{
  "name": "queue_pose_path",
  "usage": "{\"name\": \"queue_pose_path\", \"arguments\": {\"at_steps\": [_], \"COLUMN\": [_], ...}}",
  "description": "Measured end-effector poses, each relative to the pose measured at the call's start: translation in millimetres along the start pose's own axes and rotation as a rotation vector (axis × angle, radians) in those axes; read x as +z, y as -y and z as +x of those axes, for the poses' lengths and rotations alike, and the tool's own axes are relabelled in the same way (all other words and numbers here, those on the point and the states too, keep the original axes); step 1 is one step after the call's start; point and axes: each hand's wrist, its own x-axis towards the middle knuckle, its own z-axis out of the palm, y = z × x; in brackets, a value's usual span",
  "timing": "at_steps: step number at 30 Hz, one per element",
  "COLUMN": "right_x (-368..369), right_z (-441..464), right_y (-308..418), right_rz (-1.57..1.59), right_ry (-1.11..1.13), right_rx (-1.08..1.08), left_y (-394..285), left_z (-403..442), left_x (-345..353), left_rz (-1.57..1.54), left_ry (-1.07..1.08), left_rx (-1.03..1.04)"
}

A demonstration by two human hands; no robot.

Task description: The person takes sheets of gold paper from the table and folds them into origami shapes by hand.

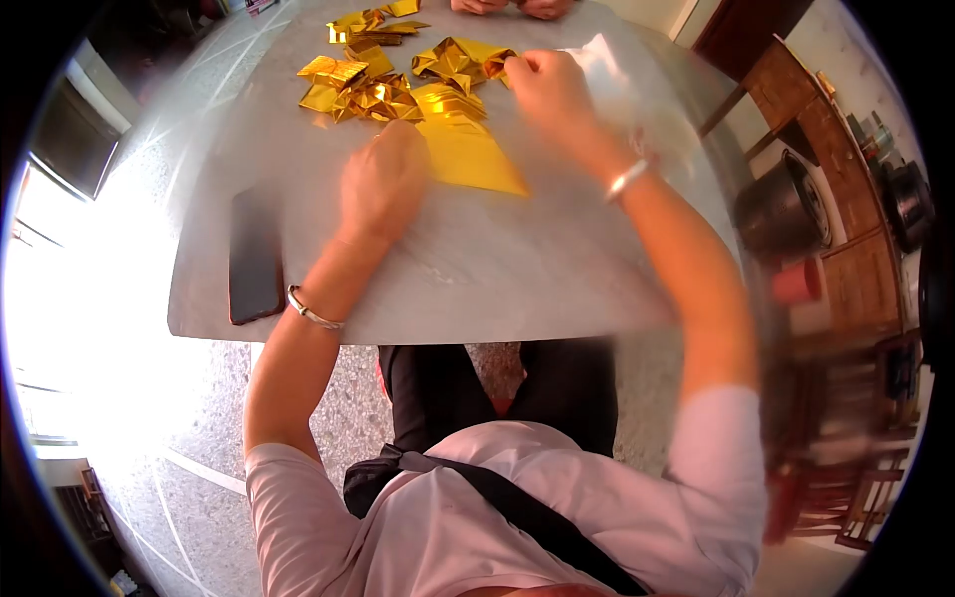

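My right hand (pixel 553 95) is closed, its thumb and fingertips pinching the right end of a folded gold foil paper (pixel 463 62) above the table. My left hand (pixel 386 181) is curled, its knuckles up, at the left edge of flat yellow-gold paper sheets (pixel 473 159). Its fingertips are hidden, so whatever it grips cannot be made out. Just beyond it lies a heap of folded gold foil pieces (pixel 363 95), with more gold pieces (pixel 376 25) farther back.
A dark phone (pixel 257 259) lies on the grey table (pixel 477 289) at the left. Clear plastic (pixel 602 65) lies behind my right hand. Another person's hands (pixel 512 7) rest at the far edge. A large pot (pixel 783 207) and wooden furniture (pixel 856 284) stand at the right.
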Motion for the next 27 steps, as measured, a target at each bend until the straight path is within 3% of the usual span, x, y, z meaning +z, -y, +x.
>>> {"name": "queue_pose_path", "arguments": {"at_steps": [10, 15, 17, 21, 27], "right_x": [-7.9, -1.3, 4.5, 0.7, -0.6], "right_z": [-44.4, -56.0, -63.3, -62.2, -53.4], "right_y": [16.2, 17.0, 21.2, 21.8, 4.7], "right_rz": [-0.063, -0.133, -0.119, -0.110, -0.120], "right_ry": [-0.001, -0.047, -0.093, -0.104, -0.102], "right_rx": [-0.330, -0.430, -0.518, -0.488, -0.340], "left_y": [-17.9, -11.6, -2.3, -5.3, -14.9], "left_z": [1.8, 2.0, 2.1, 2.6, 2.6], "left_x": [-7.6, -2.8, 5.7, 6.0, 1.0], "left_rz": [-0.095, -0.010, 0.017, 0.000, -0.054], "left_ry": [-0.069, -0.028, -0.106, -0.176, -0.082], "left_rx": [-0.115, -0.077, 0.035, 0.057, -0.052]}}
